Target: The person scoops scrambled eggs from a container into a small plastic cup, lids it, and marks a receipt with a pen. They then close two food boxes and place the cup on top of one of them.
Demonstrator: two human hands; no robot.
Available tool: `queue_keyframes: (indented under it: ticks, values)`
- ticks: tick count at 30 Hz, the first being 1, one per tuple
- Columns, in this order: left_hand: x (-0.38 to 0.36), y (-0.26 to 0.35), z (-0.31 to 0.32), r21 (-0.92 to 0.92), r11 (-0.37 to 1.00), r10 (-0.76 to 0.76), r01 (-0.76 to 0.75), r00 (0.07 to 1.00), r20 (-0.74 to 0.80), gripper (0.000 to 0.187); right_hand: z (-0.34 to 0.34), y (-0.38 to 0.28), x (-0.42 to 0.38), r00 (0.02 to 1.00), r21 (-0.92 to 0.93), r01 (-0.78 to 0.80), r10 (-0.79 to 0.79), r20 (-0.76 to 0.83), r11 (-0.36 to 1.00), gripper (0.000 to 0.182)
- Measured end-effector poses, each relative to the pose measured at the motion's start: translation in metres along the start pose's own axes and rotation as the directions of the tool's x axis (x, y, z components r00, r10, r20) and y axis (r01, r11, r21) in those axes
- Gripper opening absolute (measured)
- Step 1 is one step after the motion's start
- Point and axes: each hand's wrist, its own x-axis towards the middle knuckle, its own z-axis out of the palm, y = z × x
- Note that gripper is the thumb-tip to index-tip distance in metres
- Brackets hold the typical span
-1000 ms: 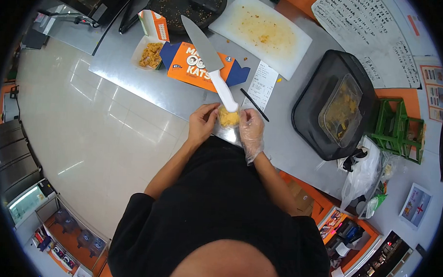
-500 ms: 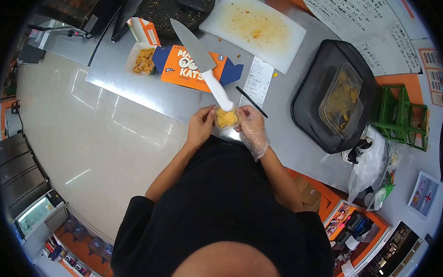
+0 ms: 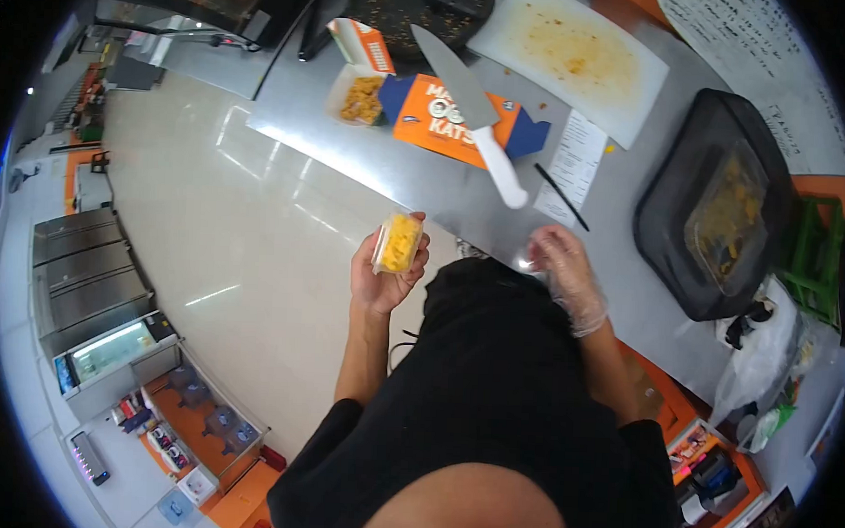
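My left hand [image 3: 385, 279] is closed around a small clear plastic tub [image 3: 398, 244] of yellow food pieces, tilted up over the floor beside the counter. At the counter's front edge, my right hand [image 3: 564, 274] wears a clear plastic glove; its fingers are loosely curved, apart from the tub, and no held thing shows. Ahead of it, a white-handled knife [image 3: 470, 98] lies across an orange and blue printed box [image 3: 423, 124]. A black stick-like item [image 3: 562, 196] rests against a paper receipt [image 3: 575, 162].
An opened carton [image 3: 361, 99] of fried crumbly food stands left of the printed box. Behind are a dark round pan [image 3: 412, 22] and a white cutting board [image 3: 578, 60] with crumbs. A black lidded container [image 3: 676, 194], plastic bags [image 3: 759, 360] and a green crate [image 3: 813, 264] stand at right.
My left hand has carried the tub away from the right hand, leftward off the counter edge. The right hand has let go of it. The view has turned left.
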Motion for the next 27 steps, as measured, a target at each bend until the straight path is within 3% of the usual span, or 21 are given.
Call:
queue_keyframes:
  ticks: [1, 5, 7, 9, 10, 11, 15, 19, 21, 22, 24, 27]
  values:
    - [-0.002, 0.009, 0.003, 0.024, 1.000, 0.007, -0.007, 1.000, -0.008, 0.064, -0.002, 0.001, 0.004, 0.996, -0.028, 0.020, -0.022, -0.085, 0.999, 0.024]
    - [-0.007, 0.036, 0.017, 0.006, 0.993, 0.116, -0.117, 0.993, 0.036, 0.064, -0.001, -0.011, 0.010, 0.991, -0.015, 0.078, -0.080, -0.109, 0.997, 0.022]
    - [-0.006, 0.046, 0.017, 0.136, 0.974, 0.185, -0.182, 0.983, -0.008, 0.068, 0.002, -0.018, 0.007, 0.983, -0.044, 0.110, -0.116, -0.143, 0.993, 0.020]
    - [0.002, 0.052, 0.015, 0.228, 0.958, 0.155, -0.171, 0.984, 0.088, 0.062, 0.003, -0.021, 0.006, 0.972, -0.054, 0.145, -0.152, -0.179, 0.988, 0.019]
    - [0.006, 0.050, 0.020, 0.549, 0.801, 0.343, -0.240, 0.935, -0.092, 0.056, 0.003, -0.021, 0.005, 0.962, -0.070, 0.171, -0.182, -0.202, 0.983, 0.019]
    - [0.010, 0.047, 0.022, 0.811, 0.552, 0.559, -0.196, 0.808, -0.185, 0.050, 0.001, -0.021, 0.003, 0.959, -0.074, 0.172, -0.184, -0.213, 0.982, 0.019]
    - [0.025, 0.050, 0.012, 0.904, 0.395, 0.584, -0.165, 0.804, -0.109, 0.047, -0.003, -0.015, 0.001, 0.930, -0.089, 0.201, -0.219, -0.294, 0.975, 0.017]
    - [0.041, 0.062, -0.007, 0.921, 0.354, 0.526, -0.163, 0.849, -0.052, 0.048, -0.003, -0.013, -0.001, 0.902, -0.090, 0.208, -0.226, -0.367, 0.974, 0.015]
    - [0.050, 0.061, -0.014, 0.968, 0.217, 0.534, -0.124, 0.845, -0.012, 0.049, -0.002, -0.013, -0.002, 0.891, -0.080, 0.220, -0.233, -0.389, 0.972, 0.015]
    - [0.052, 0.061, -0.011, 0.966, 0.223, 0.531, -0.128, 0.847, -0.010, 0.049, -0.001, -0.014, -0.001, 0.884, -0.066, 0.232, -0.239, -0.402, 0.970, 0.015]
    - [0.056, 0.063, 0.000, 0.904, 0.426, 0.526, -0.032, 0.822, -0.218, 0.043, 0.002, -0.015, -0.001, 0.875, -0.057, 0.245, -0.246, -0.416, 0.968, 0.015]
    - [0.068, 0.071, -0.022, 0.886, 0.463, 0.559, -0.041, 0.789, -0.256, 0.043, 0.005, -0.009, 0.002, 0.860, -0.052, 0.255, -0.251, -0.444, 0.966, 0.015]
